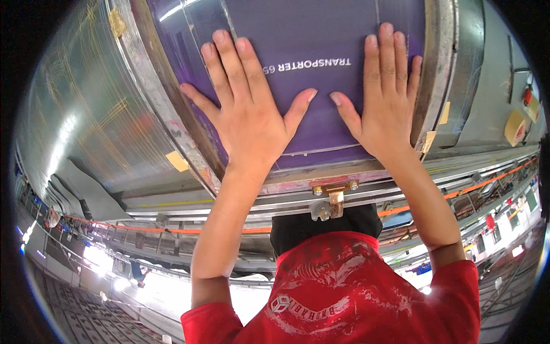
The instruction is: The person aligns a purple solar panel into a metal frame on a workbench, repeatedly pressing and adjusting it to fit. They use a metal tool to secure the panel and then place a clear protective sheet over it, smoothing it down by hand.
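Both palms face down on a dark purple panel with white lettering, set inside a worn metal-and-wood frame. Toward the left side of the panel lies my left hand, flat, its fingers spread and thumb pointing inward. My right hand rests flat near the right side, fingers stretched away from me. The two thumbs point toward each other with a gap between. Neither hand holds anything. Clear strips, perhaps tape, run along the panel's edges. Whether the purple is a loose sheet or a fixed surface I cannot tell.
A brass-coloured bracket with bolts is fixed at the frame's near edge. Tape pieces stick beside the frame. To the left is a shiny scratched tabletop; at the far right sits a tape roll. An orange rail runs behind me.
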`<act>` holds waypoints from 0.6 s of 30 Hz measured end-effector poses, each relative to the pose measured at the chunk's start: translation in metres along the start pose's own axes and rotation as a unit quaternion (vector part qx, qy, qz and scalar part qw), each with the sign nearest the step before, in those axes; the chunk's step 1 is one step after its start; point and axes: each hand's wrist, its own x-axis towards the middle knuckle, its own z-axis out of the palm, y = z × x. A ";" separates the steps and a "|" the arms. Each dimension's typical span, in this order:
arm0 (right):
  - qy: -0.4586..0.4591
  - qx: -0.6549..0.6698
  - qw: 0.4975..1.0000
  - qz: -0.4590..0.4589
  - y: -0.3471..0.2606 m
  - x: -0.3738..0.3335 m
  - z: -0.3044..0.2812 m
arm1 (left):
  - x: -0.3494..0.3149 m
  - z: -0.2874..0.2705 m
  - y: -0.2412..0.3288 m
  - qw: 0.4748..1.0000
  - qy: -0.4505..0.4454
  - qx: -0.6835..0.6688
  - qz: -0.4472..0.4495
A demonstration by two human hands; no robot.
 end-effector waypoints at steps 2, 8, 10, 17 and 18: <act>0.005 -0.004 1.000 -0.002 0.000 0.001 -0.001 | 0.002 0.002 0.000 1.000 -0.004 0.003 0.003; 0.016 -0.008 1.000 -0.015 0.001 -0.003 0.003 | -0.002 0.003 0.000 1.000 -0.002 0.003 -0.001; 0.019 -0.003 1.000 -0.013 0.001 -0.003 0.002 | -0.002 0.004 0.000 1.000 0.000 -0.001 0.001; -0.016 -0.040 0.999 -0.016 -0.003 -0.002 -0.003 | 0.000 0.006 0.001 1.000 0.012 0.004 0.000; -0.100 -0.061 0.993 -0.013 -0.004 0.005 -0.017 | -0.002 0.005 0.001 1.000 0.012 0.004 -0.003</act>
